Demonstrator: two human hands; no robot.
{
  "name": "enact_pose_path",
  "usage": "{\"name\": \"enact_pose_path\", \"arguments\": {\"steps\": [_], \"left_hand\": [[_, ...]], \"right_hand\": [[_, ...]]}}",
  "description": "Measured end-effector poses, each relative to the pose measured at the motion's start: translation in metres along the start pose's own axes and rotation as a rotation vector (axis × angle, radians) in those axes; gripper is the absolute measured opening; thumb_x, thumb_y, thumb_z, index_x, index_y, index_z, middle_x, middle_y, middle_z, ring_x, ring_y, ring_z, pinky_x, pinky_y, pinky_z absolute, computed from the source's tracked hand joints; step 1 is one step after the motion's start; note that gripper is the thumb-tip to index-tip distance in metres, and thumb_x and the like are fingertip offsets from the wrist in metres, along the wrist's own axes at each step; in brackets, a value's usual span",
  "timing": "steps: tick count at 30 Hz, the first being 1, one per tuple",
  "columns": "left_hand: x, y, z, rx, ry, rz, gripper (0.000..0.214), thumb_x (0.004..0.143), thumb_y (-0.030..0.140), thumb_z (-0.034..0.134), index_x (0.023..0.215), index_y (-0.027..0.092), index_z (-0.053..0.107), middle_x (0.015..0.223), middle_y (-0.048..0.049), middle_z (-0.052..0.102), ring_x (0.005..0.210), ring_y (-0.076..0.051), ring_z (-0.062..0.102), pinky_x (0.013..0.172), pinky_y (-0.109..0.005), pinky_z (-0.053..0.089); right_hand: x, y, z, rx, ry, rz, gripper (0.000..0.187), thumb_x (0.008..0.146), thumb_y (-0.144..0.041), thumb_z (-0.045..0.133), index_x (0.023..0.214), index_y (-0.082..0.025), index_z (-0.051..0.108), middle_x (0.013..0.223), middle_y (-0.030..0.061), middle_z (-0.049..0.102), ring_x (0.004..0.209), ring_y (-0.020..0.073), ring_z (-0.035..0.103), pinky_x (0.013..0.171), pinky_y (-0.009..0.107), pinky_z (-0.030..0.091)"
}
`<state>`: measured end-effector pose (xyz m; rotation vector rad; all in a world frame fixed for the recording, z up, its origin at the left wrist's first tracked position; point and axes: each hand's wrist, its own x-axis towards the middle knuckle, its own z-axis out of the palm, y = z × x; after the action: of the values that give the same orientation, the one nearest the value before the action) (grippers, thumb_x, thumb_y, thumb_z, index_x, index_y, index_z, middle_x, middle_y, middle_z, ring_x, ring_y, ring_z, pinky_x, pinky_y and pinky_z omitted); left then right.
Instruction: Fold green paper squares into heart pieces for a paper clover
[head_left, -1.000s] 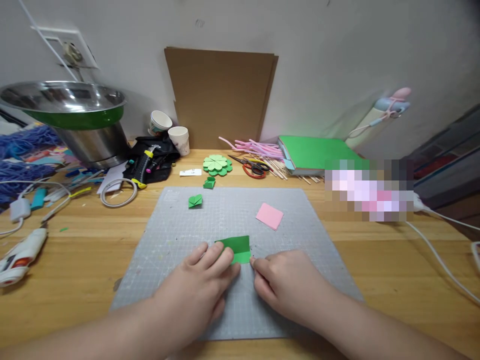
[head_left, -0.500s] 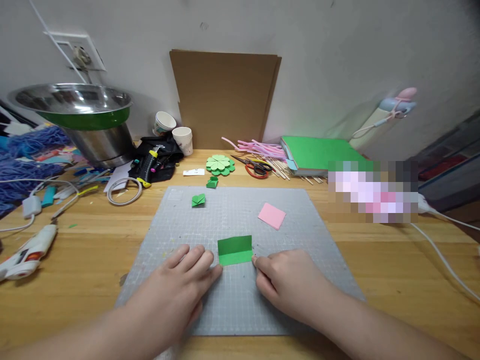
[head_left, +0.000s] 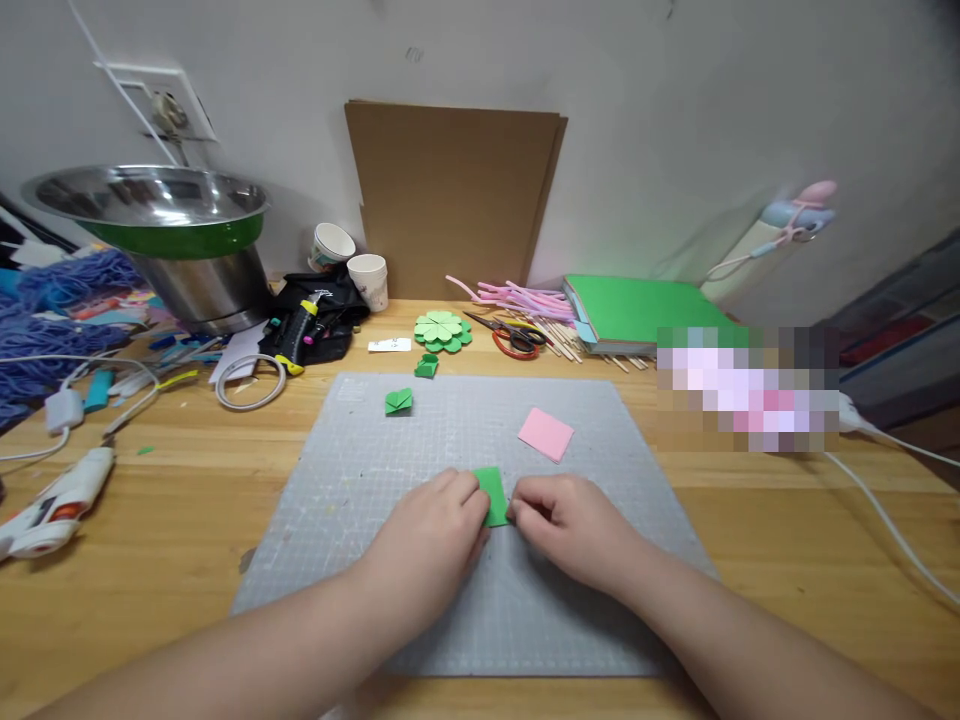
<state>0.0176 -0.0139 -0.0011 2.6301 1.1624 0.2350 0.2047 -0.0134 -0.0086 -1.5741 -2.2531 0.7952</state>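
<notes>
A piece of green paper (head_left: 493, 497) lies on the grey cutting mat (head_left: 360, 500), its left part hidden under my left hand. My left hand (head_left: 435, 530) is closed over it, fingers bent together and pressing down. At the paper's lower right corner, my right hand (head_left: 570, 520) has thumb and index finger pinched together on the edge. A pink paper rectangle (head_left: 547, 434) rests on the mat behind my right hand. Toward the back left of the mat are two small folded green paper pieces (head_left: 399, 402), one at its far edge.
Behind the mat lie a green paper flower (head_left: 441, 331), scissors (head_left: 517, 340), pink pipe cleaners (head_left: 521, 298) and a green-covered book (head_left: 645, 305). On the left are a roll of tape (head_left: 250, 382), a glue gun (head_left: 64, 505), a box cutter (head_left: 300, 335) and a metal bowl (head_left: 150, 200).
My left hand has moved right, from the paper's left corner onto the paper. The upright back flap no longer stands up as before. My right hand stays at the right corner.
</notes>
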Motion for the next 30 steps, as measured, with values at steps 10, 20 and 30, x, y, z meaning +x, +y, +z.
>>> {"name": "enact_pose_path", "arguments": {"steps": [10,20,30], "left_hand": [[0.001,-0.007,-0.019,-0.902,0.159,-0.336,0.007,0.081,0.023,0.057,0.078,0.017,0.058,0.071,-0.0005,0.061,0.067,-0.014,0.057,0.061,-0.027,0.045],[0.004,-0.019,-0.002,-0.939,0.113,-0.507,0.03,0.083,0.029,0.055,0.111,0.025,0.045,0.062,0.007,0.051,0.054,-0.013,0.051,0.051,-0.024,0.037],[0.006,-0.035,0.0,-0.507,-0.007,-0.25,0.008,0.087,0.019,0.05,0.091,0.023,0.055,0.084,0.0015,0.061,0.08,-0.017,0.055,0.069,-0.028,0.038]], "right_hand": [[0.003,0.009,0.0,0.696,0.177,-0.067,0.036,0.083,-0.036,0.056,0.115,-0.02,0.049,0.11,0.0084,0.056,0.097,0.0184,0.056,0.079,0.031,0.047],[0.003,-0.003,0.015,0.967,-0.114,0.227,0.05,0.083,-0.024,0.055,0.128,-0.03,0.033,0.073,-0.0062,0.053,0.04,0.0058,0.048,0.04,0.019,0.036],[-0.014,-0.01,0.0,-0.135,-0.045,-0.183,0.046,0.074,-0.027,0.072,0.117,-0.029,0.054,0.121,0.0073,0.048,0.099,0.0256,0.053,0.08,0.041,0.045]]}}
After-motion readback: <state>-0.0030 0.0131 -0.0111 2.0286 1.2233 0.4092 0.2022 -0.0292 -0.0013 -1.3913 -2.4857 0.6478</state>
